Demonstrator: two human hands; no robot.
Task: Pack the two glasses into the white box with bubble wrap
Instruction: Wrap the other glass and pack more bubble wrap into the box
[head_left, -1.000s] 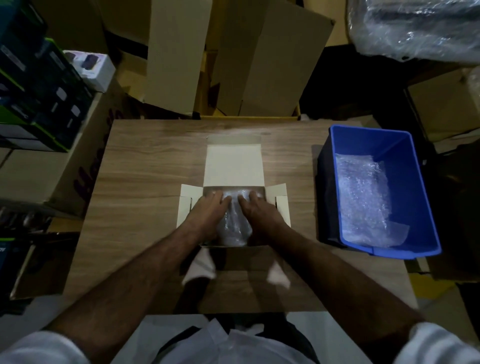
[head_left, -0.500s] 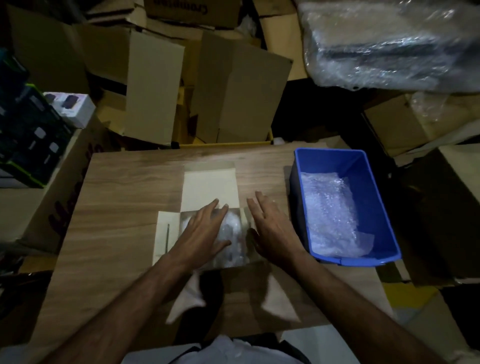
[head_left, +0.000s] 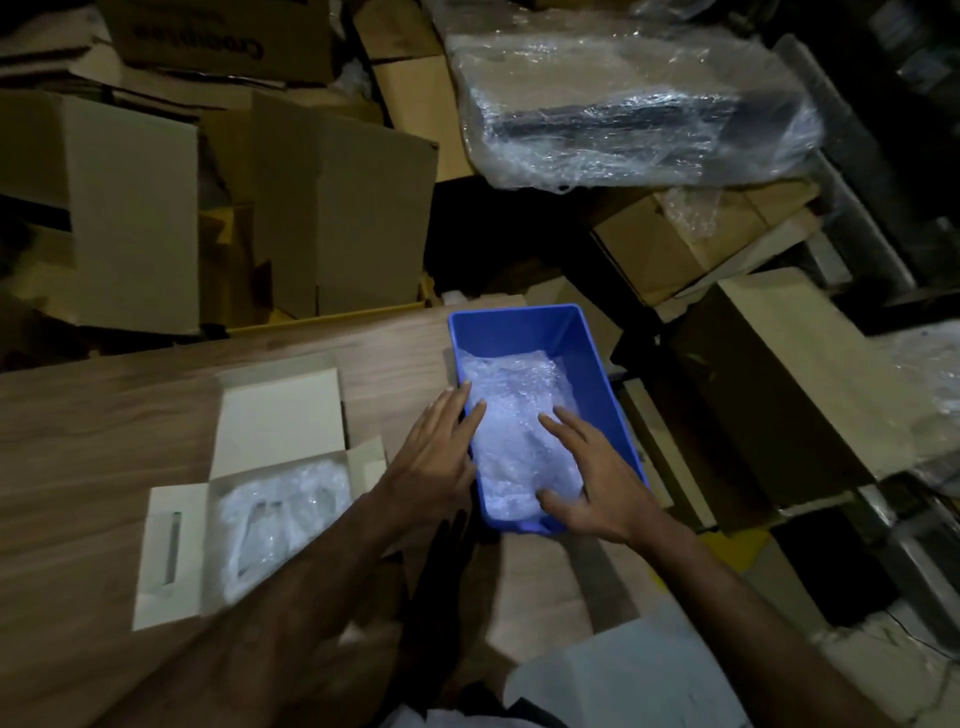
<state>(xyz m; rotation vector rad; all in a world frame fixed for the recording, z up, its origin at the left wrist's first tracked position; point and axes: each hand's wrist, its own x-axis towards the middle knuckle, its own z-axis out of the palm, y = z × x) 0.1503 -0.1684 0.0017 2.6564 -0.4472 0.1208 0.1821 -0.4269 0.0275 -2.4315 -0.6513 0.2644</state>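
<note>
So both hands are seen over at the blue plastic bin (head_left: 597, 374), which is parked on the wooden table (head_left: 104, 441) at about 3 o'clock from the white box (head_left: 171, 551). The left hand (head_left: 436, 462) is laid across the bin's left rim with the fingers stretched out straight, the tips just reaching onto the sheet of bubble wrap (head_left: 514, 415) that's lying inside the bin; nothing is actually being gripped there. The right hand (head_left: 597, 488) is spread flat on the same sheet from the 5 o'clock side, fingers splayed and relaxed, thumb down by the bin's near wall, so it's pressing on the wrap rather than pinching it as far as can be told. The white box is left alone at around 9 o'clock from the hands, lid flap (head_left: 280, 410) folded back toward 12 o'clock and side flaps opened out flat. A wrapped bundle (head_left: 280, 514) is sitting inside the box, and a faint glass-like outline can be made out through the plastic, but whether it's one glass or two can't be told from this blurry, dim shot. Behind the table, at 12 o'clock, a pile of brown cardboard boxes (head_left: 337, 208) is stacked up, and at roughly 1 o'clock a big item wrapped in clear plastic film (head_left: 623, 93) is resting on more cartons.
</note>
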